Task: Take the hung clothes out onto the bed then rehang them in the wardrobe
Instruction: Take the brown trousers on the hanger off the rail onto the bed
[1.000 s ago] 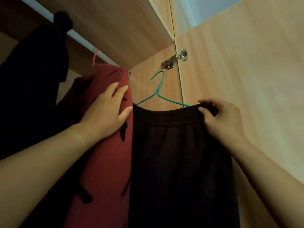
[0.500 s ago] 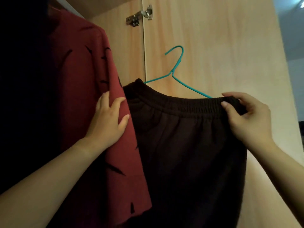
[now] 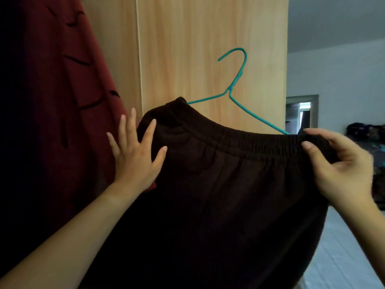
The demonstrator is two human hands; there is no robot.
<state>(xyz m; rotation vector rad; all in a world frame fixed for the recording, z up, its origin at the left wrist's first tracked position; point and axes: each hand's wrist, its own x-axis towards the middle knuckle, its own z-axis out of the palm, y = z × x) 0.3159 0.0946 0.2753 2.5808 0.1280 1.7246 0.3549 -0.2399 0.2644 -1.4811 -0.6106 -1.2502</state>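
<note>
A dark brown garment with an elastic waistband (image 3: pixel 229 174) hangs on a teal wire hanger (image 3: pixel 237 84), whose hook is free in the air in front of the wardrobe door. My right hand (image 3: pixel 337 165) pinches the waistband's right end together with the hanger's tip. My left hand (image 3: pixel 135 155) lies flat with spread fingers at the seam between the dark garment's left edge and a red garment with black marks (image 3: pixel 62 90) that still hangs in the wardrobe at the left.
The light wooden wardrobe door (image 3: pixel 208 49) stands open behind the hanger. At the lower right is the bed with a pale sheet (image 3: pixel 343 257). A dark pile of clothes (image 3: pixel 368 132) lies at the far right. A doorway (image 3: pixel 302 113) shows in the back wall.
The dark garment on its hanger has come down and out to the right, away from the rail. My view has swung right, so the bed and room now show. My left hand's fingers have spread.
</note>
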